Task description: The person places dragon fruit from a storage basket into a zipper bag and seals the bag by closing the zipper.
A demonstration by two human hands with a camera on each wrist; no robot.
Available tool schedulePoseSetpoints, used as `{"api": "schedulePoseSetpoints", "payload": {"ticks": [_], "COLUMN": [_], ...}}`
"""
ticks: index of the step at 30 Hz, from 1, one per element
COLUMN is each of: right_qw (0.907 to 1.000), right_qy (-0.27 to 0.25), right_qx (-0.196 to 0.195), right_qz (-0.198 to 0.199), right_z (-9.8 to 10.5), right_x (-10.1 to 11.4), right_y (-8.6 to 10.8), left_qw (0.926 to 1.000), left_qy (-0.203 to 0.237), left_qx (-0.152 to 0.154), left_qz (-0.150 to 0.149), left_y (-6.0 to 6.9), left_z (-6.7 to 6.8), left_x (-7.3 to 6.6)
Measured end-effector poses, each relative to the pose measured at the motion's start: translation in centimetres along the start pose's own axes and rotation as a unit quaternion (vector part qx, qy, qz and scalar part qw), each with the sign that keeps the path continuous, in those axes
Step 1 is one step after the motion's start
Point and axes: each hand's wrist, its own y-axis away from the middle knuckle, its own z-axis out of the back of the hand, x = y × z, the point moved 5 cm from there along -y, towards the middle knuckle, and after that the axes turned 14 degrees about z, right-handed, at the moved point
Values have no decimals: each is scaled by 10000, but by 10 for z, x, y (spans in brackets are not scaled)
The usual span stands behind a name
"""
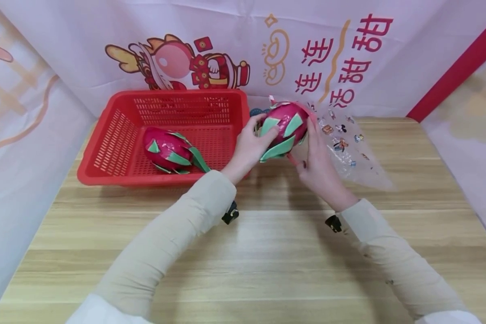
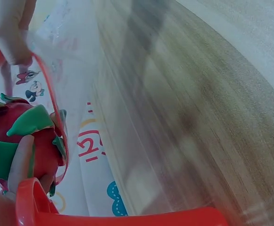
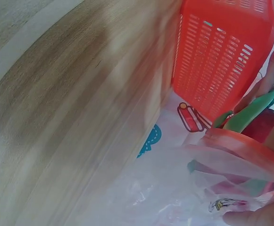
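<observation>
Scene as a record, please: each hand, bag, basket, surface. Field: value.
left hand: grips a dragon fruit at the bag's mouth
right hand: pinches the clear bag by its red rim
bag: clear, cartoon prints, mouth open
basket: red basket, slotted walls, left of the bag
basket contents: another dragon fruit, green leaf tips
surface: wood-grain table

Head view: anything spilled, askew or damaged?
Nothing stands out: no spill or damage visible. The basket dragon fruit lies inside the upright red basket; the left hand holds a second dragon fruit at the mouth of the clear bag.
</observation>
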Motion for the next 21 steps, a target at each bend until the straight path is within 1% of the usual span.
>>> {"api": "schedulePoseSetpoints", "payload": {"ticks": [2, 5, 7, 8, 10, 13, 14, 16, 18, 21], "right_qw": [9998, 9969, 9935, 9924, 9930, 9956, 9954, 9945, 9931, 9914], "right_qy": [-32, 26, 120, 127, 131, 311, 420, 688, 894, 1011], "right_qx": [-94, -194, -168, -86, 147, 497, 567, 570, 449, 307], "right_qz": [193, 761, 1117, 1219, 1168, 737, 651, 541, 619, 767], "right_z": [1, 2, 3, 2, 0, -3, -4, -5, -5, -5], "right_x": [2, 4, 5, 4, 2, -5, -6, -9, -10, -11], "right_y": [0, 1, 0, 0, -1, -2, -2, -2, -1, 2], "left_qw": [10000, 10000, 10000, 10000, 9999, 9998, 9998, 9998, 9998, 9998], "left_qy": [-26, -46, -29, -12, 14, 42, 53, 76, 91, 99], "left_qx": [3, -11, -38, -56, -100, -150, -156, -151, -132, -126], "left_qz": [24, 1, -5, -4, 32, 104, 114, 109, 104, 71], "left_y": [0, 0, -1, -1, -2, -3, -3, -2, -1, -1], "left_z": [0, 0, 1, 2, 4, 6, 7, 7, 6, 6], "left_x": [1, 1, 1, 1, 2, 3, 3, 3, 3, 2]}}
